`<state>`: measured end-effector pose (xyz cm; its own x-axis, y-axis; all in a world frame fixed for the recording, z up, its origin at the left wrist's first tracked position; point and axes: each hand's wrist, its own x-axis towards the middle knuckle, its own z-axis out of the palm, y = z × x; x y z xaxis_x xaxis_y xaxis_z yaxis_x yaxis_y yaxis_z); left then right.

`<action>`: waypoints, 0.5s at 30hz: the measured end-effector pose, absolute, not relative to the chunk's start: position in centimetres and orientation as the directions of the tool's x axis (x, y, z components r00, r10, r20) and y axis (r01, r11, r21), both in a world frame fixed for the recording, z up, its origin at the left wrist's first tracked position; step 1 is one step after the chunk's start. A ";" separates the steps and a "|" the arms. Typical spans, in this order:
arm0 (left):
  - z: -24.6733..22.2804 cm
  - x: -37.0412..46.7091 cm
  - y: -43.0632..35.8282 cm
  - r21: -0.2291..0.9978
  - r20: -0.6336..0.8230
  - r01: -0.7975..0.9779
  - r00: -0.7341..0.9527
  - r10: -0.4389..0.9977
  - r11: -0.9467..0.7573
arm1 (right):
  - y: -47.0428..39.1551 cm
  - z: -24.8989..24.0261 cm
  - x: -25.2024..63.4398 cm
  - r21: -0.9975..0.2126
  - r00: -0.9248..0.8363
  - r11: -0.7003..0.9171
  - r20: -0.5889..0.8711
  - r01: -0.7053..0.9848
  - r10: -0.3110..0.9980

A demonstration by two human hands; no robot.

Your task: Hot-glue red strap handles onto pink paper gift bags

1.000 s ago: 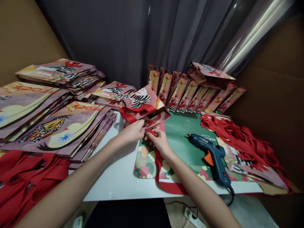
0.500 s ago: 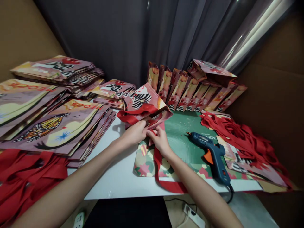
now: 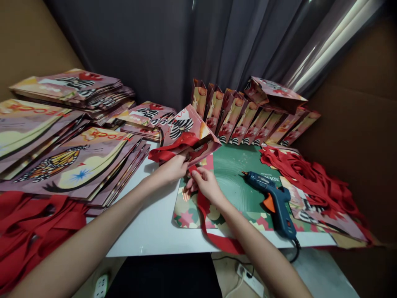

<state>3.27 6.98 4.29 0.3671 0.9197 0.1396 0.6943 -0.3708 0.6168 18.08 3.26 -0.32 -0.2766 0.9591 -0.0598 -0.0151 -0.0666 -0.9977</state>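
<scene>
Above the left part of a green mat (image 3: 237,159), a printed paper bag (image 3: 182,122) is tilted between the person's two hands, with a red loop (image 3: 163,155) lying across it. The left hand (image 3: 173,169) is at the bag's near edge; its fingers are mostly hidden by the paper, so I cannot tell how they are closed. Just beside it, the fingers of the right hand (image 3: 204,182) pinch a red strap (image 3: 203,209), which hangs down over the mat and runs beneath the right forearm. Farther right on the mat lies a blue glue gun (image 3: 281,205) with an orange trigger, its nozzle pointing left. Beyond it, a heap of red straps (image 3: 310,178) partly covers a flat printed bag (image 3: 336,223). Behind the mat, a row of upright bags (image 3: 231,120) leans near a dark curtain (image 3: 155,45), one more bag (image 3: 281,91) lying on top. To the left, stacks of flat bags (image 3: 96,157) cover much of the white counter (image 3: 139,231), with more red straps (image 3: 37,231) nearest the person.
</scene>
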 end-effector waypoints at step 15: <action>4.3 2.4 7.9 0.625 0.168 0.686 0.347 0.923 -0.372 | -15.6 -0.8 26.7 -0.934 -0.027 -0.355 -0.356 0.028 0.934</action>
<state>2.43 7.88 4.25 0.3468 0.9228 0.1679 0.6863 -0.3717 0.6252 26.71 -15.55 -0.79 -0.0271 0.9340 -0.3561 0.0282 -0.3554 -0.9343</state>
